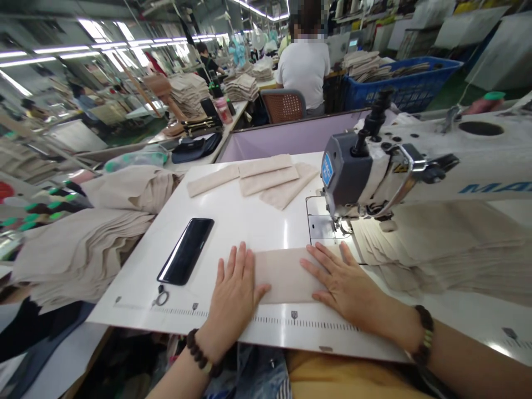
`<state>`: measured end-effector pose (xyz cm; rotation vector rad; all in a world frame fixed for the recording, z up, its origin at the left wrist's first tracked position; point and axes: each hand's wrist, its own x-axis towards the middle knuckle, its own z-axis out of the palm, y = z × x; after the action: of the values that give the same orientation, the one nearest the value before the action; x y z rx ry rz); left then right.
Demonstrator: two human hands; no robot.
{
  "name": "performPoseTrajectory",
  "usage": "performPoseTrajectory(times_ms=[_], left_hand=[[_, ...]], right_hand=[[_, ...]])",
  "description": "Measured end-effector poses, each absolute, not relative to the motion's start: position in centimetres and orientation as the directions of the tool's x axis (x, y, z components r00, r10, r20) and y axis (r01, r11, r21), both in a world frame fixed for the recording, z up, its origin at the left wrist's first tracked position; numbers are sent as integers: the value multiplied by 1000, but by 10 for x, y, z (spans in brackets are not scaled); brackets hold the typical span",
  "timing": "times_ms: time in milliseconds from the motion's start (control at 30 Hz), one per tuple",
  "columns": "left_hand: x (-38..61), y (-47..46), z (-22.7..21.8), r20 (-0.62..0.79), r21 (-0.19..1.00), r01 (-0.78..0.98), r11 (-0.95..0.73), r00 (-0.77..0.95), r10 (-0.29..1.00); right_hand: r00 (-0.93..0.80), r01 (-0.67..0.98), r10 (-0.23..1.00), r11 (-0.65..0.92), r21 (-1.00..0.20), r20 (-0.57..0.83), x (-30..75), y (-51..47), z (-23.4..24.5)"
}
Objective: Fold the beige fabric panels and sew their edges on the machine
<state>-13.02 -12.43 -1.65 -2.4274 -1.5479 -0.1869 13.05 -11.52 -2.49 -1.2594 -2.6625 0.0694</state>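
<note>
Dark beaded bracelets (427, 332); yellow garment (344, 376); blue denim (258, 367), possibly worn.

A white table (233, 221) is supporting a beige panel (286, 271) lying flat beneath the right fingers (326, 254). Left of the left fingers (241, 260), a black phone (185, 252) is resting; beyond them, loose cloth pieces (270, 182) are lying. A sewing machine (415, 160) is standing beyond the right fingers, stacked cloth (440, 238) lying to their right.

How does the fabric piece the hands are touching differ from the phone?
The fabric piece is pale beige and matte; the phone is black and glossy. The left hand and right hand touch the fabric piece; neither touches the phone. The fabric piece runs crosswise in the picture, while the phone lies slanted. Both lie flat on the white table.
</note>
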Motion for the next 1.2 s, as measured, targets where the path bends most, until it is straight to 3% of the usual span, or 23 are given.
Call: performPoseTrajectory(times_ms=[133, 233, 533, 700, 900, 1200], left_hand=[[-93, -128, -3, 206, -9, 749, -663, 650, 731], [-67, -110, 7, 103, 60, 743, -666, 659, 745], [-22, -33, 13, 24, -59, 668, -742, 744, 668], [-1, -31, 9, 74, -46, 670, -741, 742, 666], [5, -23, 5, 113, 0, 615, -789, 783, 611], [-4, -20, 1, 129, 51, 564, -824, 814, 566]], right_hand=[[-599, 765, 777, 627, -147, 193, 126, -118, -16], [-567, 785, 798, 598, -162, 204, 129, -117, -2], [-703, 686, 689, 722, -89, 174, 175, -83, 1], [-696, 689, 674, 724, -34, 249, 184, -79, -7], [-722, 671, 649, 741, 14, 242, 197, -79, -9], [-654, 706, 716, 693, -144, 242, 200, -79, -12]])
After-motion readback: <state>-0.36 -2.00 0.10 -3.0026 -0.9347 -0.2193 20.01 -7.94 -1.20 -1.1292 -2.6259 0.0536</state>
